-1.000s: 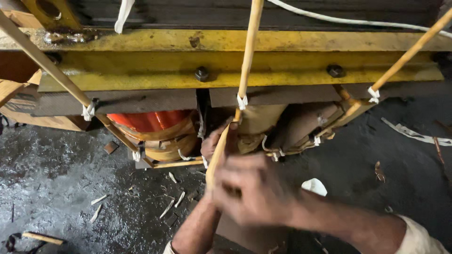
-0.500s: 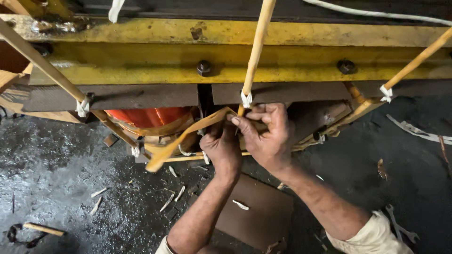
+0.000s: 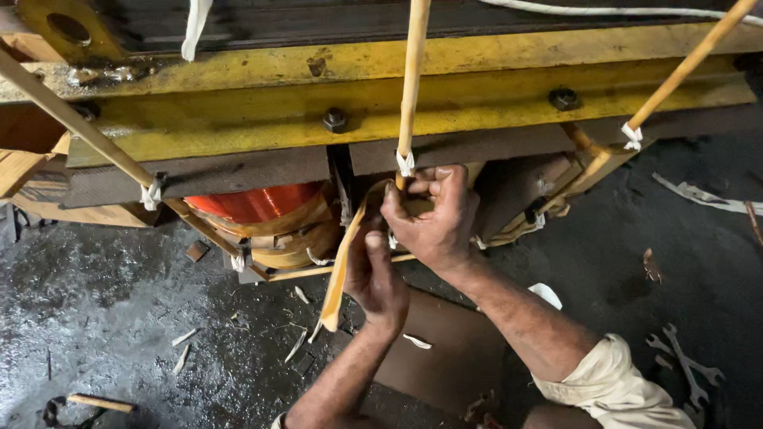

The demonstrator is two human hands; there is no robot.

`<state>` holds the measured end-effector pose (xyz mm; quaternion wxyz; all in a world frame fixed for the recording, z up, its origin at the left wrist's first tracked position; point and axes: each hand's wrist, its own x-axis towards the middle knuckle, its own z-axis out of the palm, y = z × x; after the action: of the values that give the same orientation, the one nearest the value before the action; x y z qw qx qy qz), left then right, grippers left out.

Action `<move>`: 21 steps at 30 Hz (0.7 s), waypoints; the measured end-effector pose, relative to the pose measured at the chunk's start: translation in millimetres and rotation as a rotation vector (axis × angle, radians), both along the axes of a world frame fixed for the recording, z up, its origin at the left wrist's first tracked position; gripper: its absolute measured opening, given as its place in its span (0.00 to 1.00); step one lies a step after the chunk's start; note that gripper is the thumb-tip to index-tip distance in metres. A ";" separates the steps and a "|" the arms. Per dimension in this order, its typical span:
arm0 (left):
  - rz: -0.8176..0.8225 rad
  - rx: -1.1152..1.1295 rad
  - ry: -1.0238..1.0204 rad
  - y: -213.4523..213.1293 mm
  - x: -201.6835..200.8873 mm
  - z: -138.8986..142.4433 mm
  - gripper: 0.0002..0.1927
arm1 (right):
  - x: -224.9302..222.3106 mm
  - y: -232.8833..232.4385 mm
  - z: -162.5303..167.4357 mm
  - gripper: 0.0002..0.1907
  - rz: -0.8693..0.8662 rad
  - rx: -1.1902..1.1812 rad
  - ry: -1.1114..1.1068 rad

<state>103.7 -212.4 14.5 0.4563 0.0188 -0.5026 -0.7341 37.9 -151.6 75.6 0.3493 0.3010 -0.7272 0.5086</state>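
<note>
My left hand (image 3: 377,274) grips a thin tan strip (image 3: 340,270) that hangs steeply, its lower tip near the floor and its upper end up beside the coil. My right hand (image 3: 433,214) pinches the strip's top end just under a white tie (image 3: 405,163) on a vertical tan-wrapped rod (image 3: 413,71). Both hands work in front of a transformer: a yellow steel frame (image 3: 445,99) with bolts (image 3: 335,121) and an orange-red copper coil (image 3: 254,202) below it.
Two more tan-wrapped rods slant at the left (image 3: 75,119) and right (image 3: 687,67), each with white ties. A brown board (image 3: 445,349) lies on the dark floor under my arms. Spanners (image 3: 683,369) lie at the lower right; scraps and chips litter the floor on the left.
The strip has swung from nearly level to steeply hanging. My left hand has slid lower along it while my right hand stays up at its top end near the tie.
</note>
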 end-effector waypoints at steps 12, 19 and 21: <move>-0.203 -0.414 -0.228 -28.5 -4.2 41.5 0.30 | 34.2 39.6 -1.5 0.30 0.219 0.207 -0.053; 0.144 -0.592 -0.131 -19.4 -40.2 12.9 0.31 | -8.5 70.3 33.7 0.37 0.200 0.613 0.446; 0.102 -0.603 -0.096 -21.5 -49.3 8.3 0.32 | -21.1 73.0 40.0 0.40 0.243 0.677 0.488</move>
<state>54.4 -233.8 22.7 0.4533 -0.0575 -0.7172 -0.5262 16.8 -78.6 115.5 0.3301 0.5933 -0.7084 0.1928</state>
